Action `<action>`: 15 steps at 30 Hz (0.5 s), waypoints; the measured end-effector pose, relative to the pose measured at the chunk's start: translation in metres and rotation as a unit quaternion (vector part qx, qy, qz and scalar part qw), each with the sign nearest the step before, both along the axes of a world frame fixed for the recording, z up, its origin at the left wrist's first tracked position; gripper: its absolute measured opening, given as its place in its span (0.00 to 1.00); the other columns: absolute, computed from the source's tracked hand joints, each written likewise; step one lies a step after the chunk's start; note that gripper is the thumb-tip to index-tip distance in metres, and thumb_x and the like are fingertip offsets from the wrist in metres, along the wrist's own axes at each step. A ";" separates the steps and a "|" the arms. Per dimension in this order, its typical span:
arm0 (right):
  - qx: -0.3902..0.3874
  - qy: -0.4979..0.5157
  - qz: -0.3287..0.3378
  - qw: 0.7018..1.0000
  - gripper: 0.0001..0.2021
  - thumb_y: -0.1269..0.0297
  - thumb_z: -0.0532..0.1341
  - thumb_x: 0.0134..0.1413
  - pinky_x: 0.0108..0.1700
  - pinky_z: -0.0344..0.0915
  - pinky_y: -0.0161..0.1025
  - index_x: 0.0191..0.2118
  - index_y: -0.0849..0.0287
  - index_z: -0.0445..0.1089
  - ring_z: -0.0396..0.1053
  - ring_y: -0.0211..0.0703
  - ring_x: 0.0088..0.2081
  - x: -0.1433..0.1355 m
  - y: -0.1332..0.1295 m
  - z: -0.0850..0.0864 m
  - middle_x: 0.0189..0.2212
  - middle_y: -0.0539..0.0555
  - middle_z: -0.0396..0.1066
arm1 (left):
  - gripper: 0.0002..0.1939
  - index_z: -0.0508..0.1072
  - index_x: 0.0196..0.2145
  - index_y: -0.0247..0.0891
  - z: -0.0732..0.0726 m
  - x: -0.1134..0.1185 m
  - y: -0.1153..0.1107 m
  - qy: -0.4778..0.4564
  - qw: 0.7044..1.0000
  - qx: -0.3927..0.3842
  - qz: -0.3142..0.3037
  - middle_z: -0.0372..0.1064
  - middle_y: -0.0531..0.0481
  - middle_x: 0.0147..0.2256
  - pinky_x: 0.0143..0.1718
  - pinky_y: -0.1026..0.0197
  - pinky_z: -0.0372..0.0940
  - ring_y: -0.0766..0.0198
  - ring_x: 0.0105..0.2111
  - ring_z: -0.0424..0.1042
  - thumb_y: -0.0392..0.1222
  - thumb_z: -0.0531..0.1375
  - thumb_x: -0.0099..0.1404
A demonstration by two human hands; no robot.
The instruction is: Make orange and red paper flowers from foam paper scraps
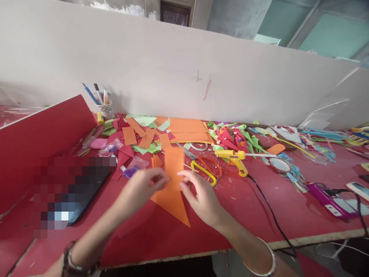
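A rectangular piece of orange paper [173, 161] is held up between my two hands, slightly blurred. My left hand [148, 184] is closed at its left edge, with fingertips and thumb together. On the opposite edge, my right hand [200, 194] pinches the paper between thumb and fingers. Below and behind it, a pointed orange sheet [174, 209] lies on the red table. Small folded orange pieces [156, 161] sit just beyond my left hand. Scissors with orange and yellow handles [204, 169] lie just past my right hand.
A yellow glue gun [233, 156] trails a black cord toward a purple power strip [331, 200]. Paper scraps [129, 136] and orange sheets [187, 126] lie at the back, near a pen cup [106, 110]. A dark, partly pixelated device [89, 188] is left; red-and-green paper pieces [227, 136] are right.
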State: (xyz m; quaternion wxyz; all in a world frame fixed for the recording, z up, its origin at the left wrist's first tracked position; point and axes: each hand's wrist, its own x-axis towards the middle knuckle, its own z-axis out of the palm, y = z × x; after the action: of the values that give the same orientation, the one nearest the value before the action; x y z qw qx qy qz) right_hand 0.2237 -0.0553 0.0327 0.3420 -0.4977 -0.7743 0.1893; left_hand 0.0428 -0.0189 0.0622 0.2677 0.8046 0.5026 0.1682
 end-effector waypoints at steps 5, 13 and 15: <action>-0.033 -0.173 0.024 0.984 0.32 0.53 0.57 0.47 0.44 0.61 0.48 0.56 0.63 0.50 0.62 0.52 0.45 -0.010 0.001 -0.016 0.42 0.61 0.65 | 0.16 0.67 0.27 0.36 0.012 -0.051 0.089 0.117 0.977 0.111 0.137 0.66 0.53 0.23 0.23 0.67 0.54 0.67 0.22 0.63 0.51 0.49 0.58; -0.069 -0.230 0.061 0.969 0.45 0.48 0.63 0.35 0.49 0.57 0.50 0.58 0.64 0.46 0.54 0.55 0.50 -0.016 0.002 -0.025 0.50 0.63 0.57 | 0.23 0.69 0.39 0.29 0.014 -0.072 0.179 0.178 0.961 0.130 0.170 0.70 0.46 0.30 0.28 0.64 0.57 0.62 0.29 0.68 0.51 0.48 0.56; -0.067 -0.231 0.070 0.968 0.44 0.49 0.63 0.36 0.48 0.58 0.48 0.58 0.64 0.46 0.56 0.53 0.49 -0.015 0.006 -0.023 0.49 0.63 0.58 | 0.27 0.62 0.49 0.30 0.014 -0.066 0.177 0.202 0.953 0.176 0.142 0.69 0.43 0.38 0.31 0.63 0.58 0.58 0.36 0.68 0.50 0.46 0.56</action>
State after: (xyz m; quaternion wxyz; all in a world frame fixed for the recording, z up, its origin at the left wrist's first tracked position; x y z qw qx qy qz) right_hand 0.2090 -0.0493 0.0098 0.1060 -0.4938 -0.8510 0.1440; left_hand -0.0228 0.1582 0.0765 -0.0118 0.7766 0.6174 0.1246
